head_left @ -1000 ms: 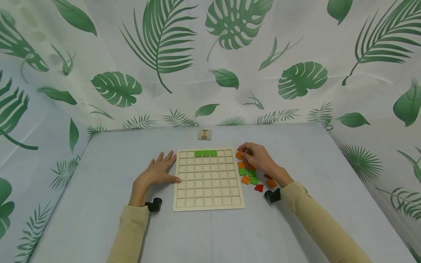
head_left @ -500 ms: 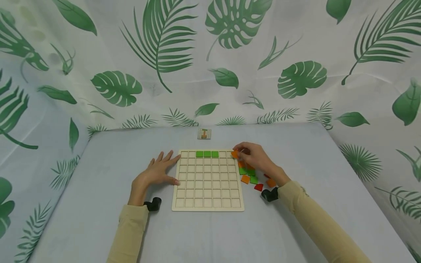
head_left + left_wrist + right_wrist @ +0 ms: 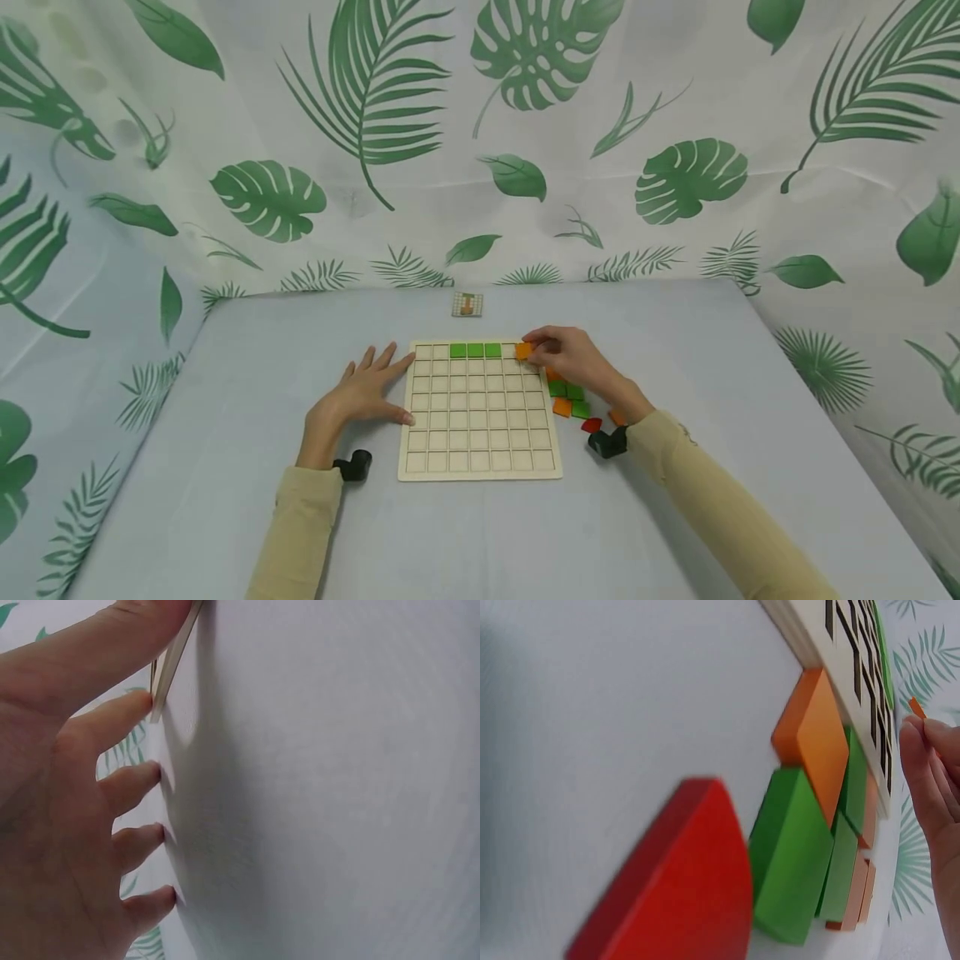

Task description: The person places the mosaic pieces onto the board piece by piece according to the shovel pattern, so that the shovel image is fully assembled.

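A pale wooden grid board (image 3: pixel 480 417) lies on the table, with three green square tiles (image 3: pixel 476 351) side by side in its far row. My right hand (image 3: pixel 567 354) pinches an orange square tile (image 3: pixel 523 351) between thumb and fingers, over the far right corner of the board. In the right wrist view that orange tile (image 3: pixel 917 707) sticks out from the fingertips. My left hand (image 3: pixel 363 392) is spread at the board's left edge, thumb and index finger resting on the rim. Its other fingertips (image 3: pixel 166 900) touch the table in the left wrist view.
Beside the board's right edge lie loose pieces: green tiles (image 3: pixel 574 392), orange tiles (image 3: pixel 562 407) and a red piece with a curved side (image 3: pixel 592 425). Behind the board is a small patterned card (image 3: pixel 467 305). A leaf-printed cloth (image 3: pixel 420 192) hangs behind the table.
My right hand has picked up the orange tile from beside the board and carried it left over the far right corner. The left hand stays at the left edge.
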The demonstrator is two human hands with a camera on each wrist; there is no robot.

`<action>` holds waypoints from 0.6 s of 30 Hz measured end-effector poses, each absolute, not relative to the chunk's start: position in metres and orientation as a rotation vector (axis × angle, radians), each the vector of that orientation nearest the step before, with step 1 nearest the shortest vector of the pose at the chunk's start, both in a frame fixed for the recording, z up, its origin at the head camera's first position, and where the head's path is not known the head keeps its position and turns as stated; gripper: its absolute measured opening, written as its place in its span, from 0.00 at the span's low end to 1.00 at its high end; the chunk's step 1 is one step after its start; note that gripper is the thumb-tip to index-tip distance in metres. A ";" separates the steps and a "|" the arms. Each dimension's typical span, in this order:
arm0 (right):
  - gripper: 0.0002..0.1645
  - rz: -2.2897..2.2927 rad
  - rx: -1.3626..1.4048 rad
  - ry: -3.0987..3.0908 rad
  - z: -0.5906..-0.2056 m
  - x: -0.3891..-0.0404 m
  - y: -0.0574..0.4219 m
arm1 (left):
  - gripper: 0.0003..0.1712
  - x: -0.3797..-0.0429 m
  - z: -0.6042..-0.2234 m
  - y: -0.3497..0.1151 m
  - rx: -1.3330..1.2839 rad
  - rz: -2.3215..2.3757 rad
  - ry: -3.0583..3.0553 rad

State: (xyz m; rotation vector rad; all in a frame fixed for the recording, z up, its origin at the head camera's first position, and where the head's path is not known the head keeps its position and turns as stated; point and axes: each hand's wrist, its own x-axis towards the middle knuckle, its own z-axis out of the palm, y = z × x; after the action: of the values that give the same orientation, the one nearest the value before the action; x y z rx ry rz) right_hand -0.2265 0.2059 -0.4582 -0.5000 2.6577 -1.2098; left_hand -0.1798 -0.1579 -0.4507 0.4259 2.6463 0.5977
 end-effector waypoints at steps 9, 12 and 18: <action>0.22 -1.230 -0.518 2.605 -0.453 -0.226 0.193 | 0.63 -0.176 -0.449 -0.155 0.393 0.597 2.643; 0.21 -1.220 -0.517 2.595 -0.453 -0.227 0.188 | 0.63 -0.175 -0.448 -0.154 0.383 0.610 2.638; 0.20 -1.209 -0.574 2.600 -0.454 -0.227 0.180 | 0.63 -0.175 -0.446 -0.153 0.375 0.636 2.627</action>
State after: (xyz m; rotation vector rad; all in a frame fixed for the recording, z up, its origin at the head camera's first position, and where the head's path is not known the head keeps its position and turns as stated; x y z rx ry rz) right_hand -0.2271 0.1799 -0.4542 -0.5736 2.5999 -1.2088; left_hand -0.1747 -0.1534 -0.4461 0.3749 2.6268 0.6356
